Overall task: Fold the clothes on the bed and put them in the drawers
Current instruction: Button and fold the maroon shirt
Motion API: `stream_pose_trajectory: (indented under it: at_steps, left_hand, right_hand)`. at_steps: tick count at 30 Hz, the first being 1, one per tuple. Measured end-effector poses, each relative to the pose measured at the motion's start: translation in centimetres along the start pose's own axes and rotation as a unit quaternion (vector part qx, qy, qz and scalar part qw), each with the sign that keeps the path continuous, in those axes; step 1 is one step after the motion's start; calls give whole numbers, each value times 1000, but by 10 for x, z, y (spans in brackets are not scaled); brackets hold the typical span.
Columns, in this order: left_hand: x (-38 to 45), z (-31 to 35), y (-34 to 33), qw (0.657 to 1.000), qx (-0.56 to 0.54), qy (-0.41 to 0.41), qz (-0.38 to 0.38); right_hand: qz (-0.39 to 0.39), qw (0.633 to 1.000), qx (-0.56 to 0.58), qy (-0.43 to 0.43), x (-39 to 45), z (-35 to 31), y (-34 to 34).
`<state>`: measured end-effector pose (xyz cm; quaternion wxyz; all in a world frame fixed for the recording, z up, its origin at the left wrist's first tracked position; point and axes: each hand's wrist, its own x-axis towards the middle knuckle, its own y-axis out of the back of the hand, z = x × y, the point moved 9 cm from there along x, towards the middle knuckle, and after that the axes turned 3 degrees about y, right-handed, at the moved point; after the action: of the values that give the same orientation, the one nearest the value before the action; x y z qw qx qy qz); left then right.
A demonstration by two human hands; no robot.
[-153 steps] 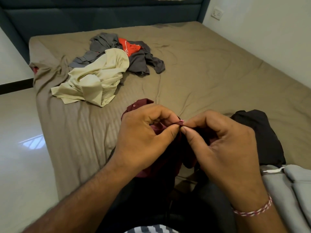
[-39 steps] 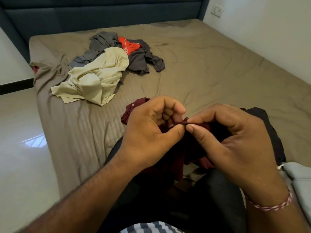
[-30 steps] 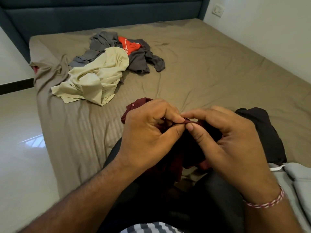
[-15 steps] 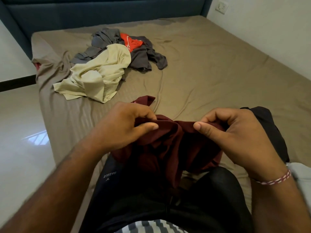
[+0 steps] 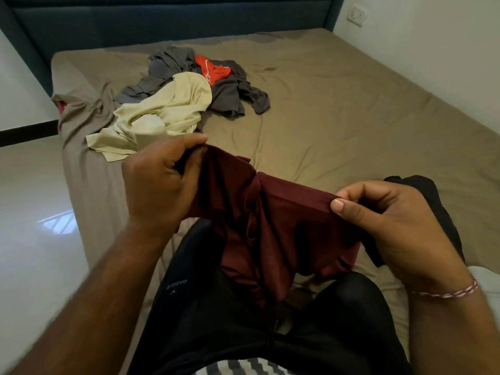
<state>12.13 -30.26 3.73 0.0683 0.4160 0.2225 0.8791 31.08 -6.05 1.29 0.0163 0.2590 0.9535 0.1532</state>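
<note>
Change: both hands are moving apart from their earlier close pinch, spreading the cloth.
Left hand [image 5: 162, 182]: fingers are curling round one edge of the maroon garment [image 5: 273, 226], lifting it so it hangs open.
Right hand [image 5: 389, 226]: thumb and fingers are pinching the opposite edge, keeping it taut above the lap.
Pile [image 5: 186, 101]: unfolded clothes are waiting further up the bed [image 5: 338, 109].

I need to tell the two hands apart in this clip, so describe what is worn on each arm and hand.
Both forearms are bare, with no sleeves in view. The right hand has a thin braided thread band, red and white, tied round the wrist. The left hand and its wrist carry nothing: no ring, watch or band shows.
</note>
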Motion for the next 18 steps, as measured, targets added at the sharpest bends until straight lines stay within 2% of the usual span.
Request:
stream_pose_trajectory:
  at_steps: [2,4,8,18]
  left_hand:
    - [-3,15,0,998,-68,-7,11]
    - [-9,37,-3,991,-131,-34,-7]
    - [-22,75,-8,978,-191,-81,-28]
    - [-31,97,-26,961,-238,-125,-63]
  right_hand:
    - [-6,998,62,2,-2,-6,-6]
    - [-14,994,109,1,-4,-13,-11]
    - [-33,988,154,4,-10,-30,-24]
    - [8,992,119,27,-16,-41,-34]
